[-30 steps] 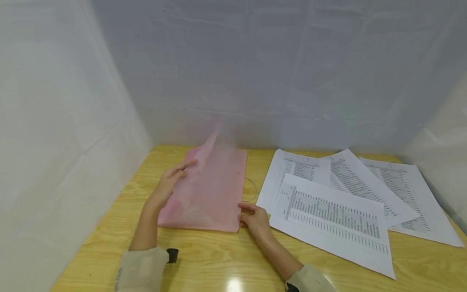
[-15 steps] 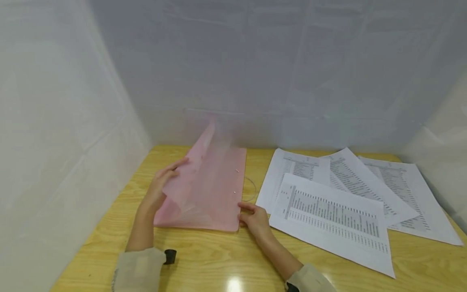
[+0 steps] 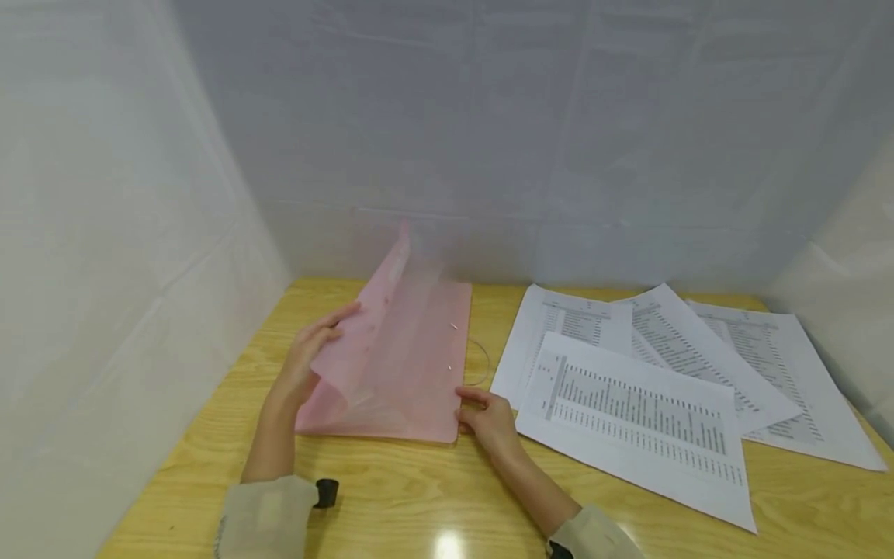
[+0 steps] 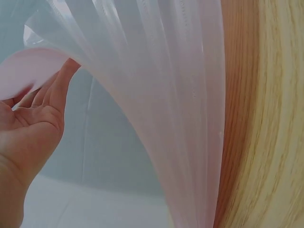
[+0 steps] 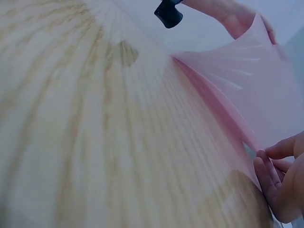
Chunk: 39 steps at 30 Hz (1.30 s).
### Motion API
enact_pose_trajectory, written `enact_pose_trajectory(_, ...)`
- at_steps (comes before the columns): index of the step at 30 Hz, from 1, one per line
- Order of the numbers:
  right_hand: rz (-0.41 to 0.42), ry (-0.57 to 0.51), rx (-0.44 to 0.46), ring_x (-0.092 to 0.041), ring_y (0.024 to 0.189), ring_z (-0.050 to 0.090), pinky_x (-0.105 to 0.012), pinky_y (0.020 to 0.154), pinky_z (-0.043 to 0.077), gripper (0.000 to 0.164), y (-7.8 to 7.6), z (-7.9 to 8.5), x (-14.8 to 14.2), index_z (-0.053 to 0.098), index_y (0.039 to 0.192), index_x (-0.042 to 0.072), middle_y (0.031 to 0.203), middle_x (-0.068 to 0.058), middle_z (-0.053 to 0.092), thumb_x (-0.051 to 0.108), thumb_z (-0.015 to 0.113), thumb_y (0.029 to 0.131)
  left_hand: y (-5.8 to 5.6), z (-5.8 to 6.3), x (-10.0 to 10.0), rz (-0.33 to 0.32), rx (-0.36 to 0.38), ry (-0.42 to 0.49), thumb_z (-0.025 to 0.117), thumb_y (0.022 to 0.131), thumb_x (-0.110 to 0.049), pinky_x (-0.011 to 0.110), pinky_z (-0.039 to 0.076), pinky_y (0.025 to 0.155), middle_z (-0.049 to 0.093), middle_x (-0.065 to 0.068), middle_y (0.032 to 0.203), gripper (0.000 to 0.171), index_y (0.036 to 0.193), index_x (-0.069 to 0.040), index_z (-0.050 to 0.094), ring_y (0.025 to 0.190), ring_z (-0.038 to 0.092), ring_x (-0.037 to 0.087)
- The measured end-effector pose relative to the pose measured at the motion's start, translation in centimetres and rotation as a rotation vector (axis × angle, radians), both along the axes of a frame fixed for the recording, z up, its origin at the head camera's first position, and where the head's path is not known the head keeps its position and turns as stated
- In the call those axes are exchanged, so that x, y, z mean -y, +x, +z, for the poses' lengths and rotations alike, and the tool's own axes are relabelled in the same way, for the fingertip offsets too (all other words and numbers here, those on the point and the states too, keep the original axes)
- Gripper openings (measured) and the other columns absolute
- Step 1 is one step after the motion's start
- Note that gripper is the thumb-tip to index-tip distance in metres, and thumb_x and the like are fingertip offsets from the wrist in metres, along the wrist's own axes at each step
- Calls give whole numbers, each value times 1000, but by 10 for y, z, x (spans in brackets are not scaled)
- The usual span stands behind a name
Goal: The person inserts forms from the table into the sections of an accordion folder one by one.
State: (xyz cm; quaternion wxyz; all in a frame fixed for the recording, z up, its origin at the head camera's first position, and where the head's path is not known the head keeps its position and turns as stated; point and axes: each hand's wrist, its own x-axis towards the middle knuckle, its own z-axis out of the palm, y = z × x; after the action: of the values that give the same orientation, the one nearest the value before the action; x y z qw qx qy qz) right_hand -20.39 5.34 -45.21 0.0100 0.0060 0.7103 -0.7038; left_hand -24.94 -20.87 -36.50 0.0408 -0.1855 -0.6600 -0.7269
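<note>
A pink translucent plastic document folder (image 3: 426, 373) lies on the table, its flap (image 3: 349, 341) lifted and folded over to the left. My left hand (image 3: 303, 361) holds that flap at the left side. Several clear pink layers (image 4: 171, 104) fan upward beside this hand in the left wrist view. At the folder's lower right edge, my right hand (image 3: 492, 423) pinches the plastic between thumb and fingers. The right wrist view shows the same pinch, with the right fingertips (image 5: 262, 159) at the folder's edge. A thin elastic loop (image 3: 488, 363) sticks out from the right side.
Several printed sheets (image 3: 628, 419) overlap on the right of the wooden table (image 3: 391, 497), the nearest one close to my right hand. White sheeting (image 3: 447, 140) walls the table at the back and both sides.
My left hand has moved a little left and pulled the flap further over, uncovering two small metal pieces near the folder's right edge. My right hand has stayed at the edge.
</note>
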Motion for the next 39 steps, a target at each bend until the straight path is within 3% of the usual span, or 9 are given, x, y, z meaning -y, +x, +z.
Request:
enact_pose_trajectory(8, 61, -25, 6, -15, 60, 60, -29, 54, 50, 35, -1, 7, -3, 60, 112, -9, 99, -19, 63, -4, 62, 78, -1, -2, 0, -1, 2, -53, 42, 94, -4, 24, 25, 98, 51, 4, 132, 37, 129, 6, 47, 129, 29, 17)
enact_pose_trajectory(15, 152, 87, -66, -31, 70, 63, -42, 60, 51, 28, -6, 31, -31, 59, 110, -12, 98, -24, 63, -2, 58, 84, 1, 0, -1, -30, -4, -57, 40, 95, -5, 23, 28, 96, 49, 4, 133, 37, 130, 5, 47, 130, 27, 17)
enact_pose_trajectory(22, 199, 264, -60, -26, 76, 64, -36, 65, 52, 33, -25, 60, -99, 57, 114, -11, 103, -21, 63, 9, 60, 88, -1, -1, -1, -38, 2, -53, 40, 95, -6, 23, 28, 96, 49, 6, 133, 37, 130, 5, 47, 131, 26, 18)
enact_pose_trajectory(26, 223, 386, -72, -28, 83, 63, -34, 68, 51, 37, -31, 69, -148, 55, 118, -9, 109, -22, 61, 14, 60, 89, -1, -2, -1, -41, 0, -61, 40, 96, -7, 23, 28, 96, 48, 7, 133, 37, 130, 6, 46, 131, 26, 18)
enact_pose_trajectory(31, 253, 525, -125, -35, 95, 58, -41, 75, 49, 43, -33, 69, -207, 52, 122, -8, 114, -24, 57, 19, 59, 90, -2, -3, -2, -41, -4, -69, 39, 96, -8, 23, 27, 97, 49, 6, 133, 37, 130, 4, 48, 130, 27, 18)
enact_pose_trajectory(36, 226, 720, -193, -34, 100, 56, -44, 79, 46, 39, -39, 60, -256, 56, 120, -5, 113, -21, 58, 20, 59, 90, -3, -2, -1, -35, -13, -77, 40, 96, -6, 24, 26, 97, 50, 6, 132, 36, 129, 3, 50, 130, 28, 18)
enact_pose_trajectory(39, 210, 807, -180, -38, 103, 53, -49, 83, 42, 37, -42, 53, -278, 57, 120, -3, 115, -22, 57, 19, 59, 90, -3, -1, 0, -31, -12, -75, 40, 95, -5, 24, 26, 97, 50, 6, 132, 36, 129, 1, 52, 130, 28, 18)
